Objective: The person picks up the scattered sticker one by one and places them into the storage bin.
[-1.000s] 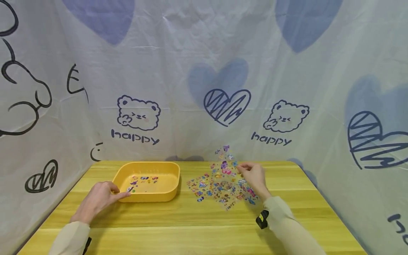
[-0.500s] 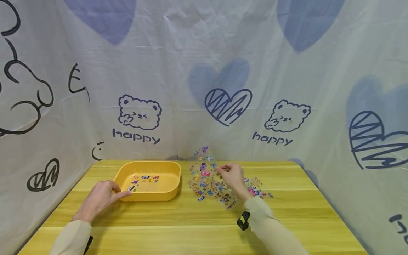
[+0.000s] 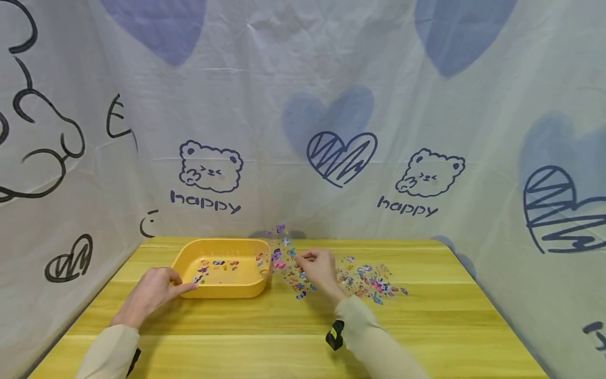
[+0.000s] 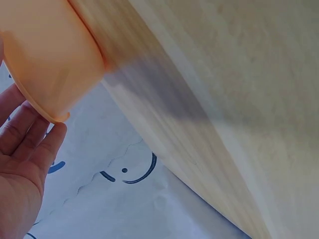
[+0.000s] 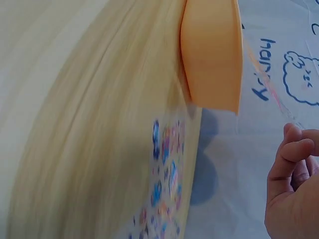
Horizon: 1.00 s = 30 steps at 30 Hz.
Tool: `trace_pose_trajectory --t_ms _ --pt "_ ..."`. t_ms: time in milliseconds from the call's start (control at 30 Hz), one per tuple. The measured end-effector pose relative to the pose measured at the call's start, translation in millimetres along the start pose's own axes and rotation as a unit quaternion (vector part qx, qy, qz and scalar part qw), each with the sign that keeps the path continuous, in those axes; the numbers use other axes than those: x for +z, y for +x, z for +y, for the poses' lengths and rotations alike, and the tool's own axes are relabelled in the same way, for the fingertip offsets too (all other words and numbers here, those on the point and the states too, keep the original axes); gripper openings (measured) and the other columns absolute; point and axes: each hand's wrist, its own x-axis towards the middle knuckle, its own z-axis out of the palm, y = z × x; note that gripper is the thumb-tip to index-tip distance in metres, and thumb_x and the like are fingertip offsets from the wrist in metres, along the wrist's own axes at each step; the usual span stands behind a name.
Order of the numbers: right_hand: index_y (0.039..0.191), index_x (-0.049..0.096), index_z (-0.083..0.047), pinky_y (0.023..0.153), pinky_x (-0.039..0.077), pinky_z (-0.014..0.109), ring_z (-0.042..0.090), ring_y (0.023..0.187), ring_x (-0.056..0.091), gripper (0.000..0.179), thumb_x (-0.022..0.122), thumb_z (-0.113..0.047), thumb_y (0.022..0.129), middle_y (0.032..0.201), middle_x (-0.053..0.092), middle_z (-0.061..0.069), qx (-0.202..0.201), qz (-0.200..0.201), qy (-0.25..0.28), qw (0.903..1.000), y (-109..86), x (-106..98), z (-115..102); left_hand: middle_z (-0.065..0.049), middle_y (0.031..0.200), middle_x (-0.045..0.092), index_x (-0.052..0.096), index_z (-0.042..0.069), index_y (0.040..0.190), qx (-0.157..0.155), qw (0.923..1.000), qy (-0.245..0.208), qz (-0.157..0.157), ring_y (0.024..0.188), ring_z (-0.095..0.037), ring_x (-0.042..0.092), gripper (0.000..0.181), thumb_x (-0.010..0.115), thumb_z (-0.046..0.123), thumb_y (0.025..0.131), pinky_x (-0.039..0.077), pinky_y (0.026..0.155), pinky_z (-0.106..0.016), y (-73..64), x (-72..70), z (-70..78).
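Observation:
My left hand (image 3: pixel 149 295) holds the left end of a yellow plastic tray (image 3: pixel 222 292), its thumb over the front rim. Small colourful stickers show inside the tray. In the left wrist view the fingers (image 4: pixel 50 142) meet the tray's rim. Between thumb and fingers my right hand (image 3: pixel 319 268) pinches a clear sheet of tiny colourful stickers (image 3: pixel 278 253), raised and overlapping the tray's right edge. From the right wrist the held sheet (image 5: pixel 271 84) appears almost edge-on. More clear sticker sheets (image 3: pixel 371 284) lie on the table to the right, partly behind my right hand.
The tray and sheets are on a yellow wood-grain table (image 3: pixel 265 342). A white printed cloth (image 3: pixel 270 200) hangs behind the table and along both sides. A black band (image 3: pixel 335 335) sits at my right wrist.
My right hand has moved left with the pinched sticker sheet, from over the loose sheets to the tray's right edge. My left hand stays at the tray.

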Motion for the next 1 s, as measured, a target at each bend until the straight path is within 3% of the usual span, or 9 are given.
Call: trace_pose_trajectory --t_ms 133,367,433,600,800,1000 --pt "0.094 0.074 -0.009 0.045 0.044 0.025 0.011 0.058 0.062 0.014 0.068 -0.021 0.093 0.087 0.074 0.015 0.008 -0.012 0.007 0.9999 -0.2 15 -3 -0.004 0.078 0.069 0.075 0.008 0.078 0.005 1.0000 0.002 0.003 0.066 -0.013 0.050 0.042 0.076 0.050 0.080 0.041 0.061 -0.027 0.5 0.7 -0.3" --pt "0.096 0.074 -0.005 0.054 0.055 0.043 0.014 0.057 0.065 0.017 0.067 -0.020 0.094 0.084 0.074 0.011 0.032 -0.012 0.018 0.9993 -0.5 44 -8 0.000 0.071 0.067 0.074 0.011 0.073 0.025 0.9997 -0.002 0.005 0.062 -0.011 0.047 0.038 0.077 0.048 0.080 0.038 0.054 -0.023 -0.1 -0.3 0.2" --pt "0.095 0.074 -0.006 0.055 0.055 0.042 0.012 0.058 0.064 0.015 0.066 -0.018 0.095 0.082 0.074 0.010 0.039 -0.008 0.022 0.9990 0.3 52 -10 0.001 0.070 0.066 0.074 0.012 0.073 0.021 0.9998 -0.005 0.000 0.062 -0.011 0.047 0.038 0.076 0.049 0.080 0.038 0.055 -0.023 0.2 -0.8 0.6" --pt "0.088 0.075 -0.007 0.049 0.052 0.030 0.022 0.065 0.070 0.014 0.065 -0.015 0.094 0.074 0.073 0.003 0.063 -0.009 0.022 0.9978 3.1 74 -15 0.003 0.067 0.063 0.073 0.013 0.070 0.019 0.9998 -0.002 -0.003 0.062 -0.011 0.046 0.036 0.076 0.048 0.080 0.037 0.055 -0.023 0.6 -2.0 1.1" --pt "0.082 0.078 -0.009 0.054 0.047 0.021 0.009 0.064 0.061 0.015 0.070 -0.018 0.090 0.070 0.070 -0.002 0.064 0.007 -0.045 0.9970 5.7 91 -26 0.000 0.071 0.065 0.074 0.010 0.073 0.008 0.9999 -0.005 -0.010 0.062 -0.012 0.047 0.039 0.077 0.048 0.080 0.036 0.053 -0.023 0.6 -1.9 3.4" --pt "0.072 0.077 -0.010 0.053 0.044 0.023 0.010 0.059 0.057 0.017 0.072 -0.015 0.088 0.071 0.072 0.001 0.072 -0.003 -0.078 0.9944 10.1 107 -34 0.000 0.070 0.065 0.074 0.010 0.072 0.009 0.9999 -0.002 -0.013 0.063 -0.013 0.046 0.038 0.077 0.047 0.080 0.036 0.054 -0.024 1.8 -1.1 3.8"
